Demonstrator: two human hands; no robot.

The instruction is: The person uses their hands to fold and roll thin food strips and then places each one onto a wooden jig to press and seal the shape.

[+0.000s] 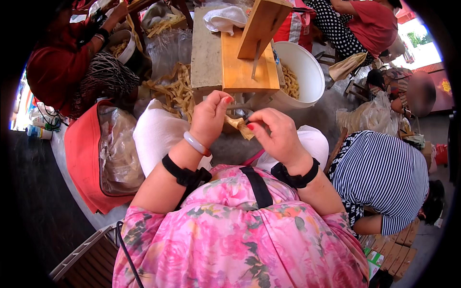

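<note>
In front of my lap, both hands are on a short, twisted tan strip point(238, 123) of soft, skin-like food, possibly tofu skin. My left hand point(210, 116), with a pale bangle at its wrist, is curled around one end; its fingers hide that end. Between the thumb and fingers of my right hand point(279, 134) is the flared, folded other end. Just beyond my hands stands a wooden fixture point(248, 77) with an upright board and a thin metal rod. To its right, a white bucket point(310, 77) contains many tan twisted pieces point(290, 82).
Loose tan strips point(178, 90) hang left of the fixture. A white cloth point(225, 18) lies on the bench behind it. At left sits a red bag point(84, 158) with plastic lining. Co-workers sit close by, one in a striped shirt point(381, 180) at right.
</note>
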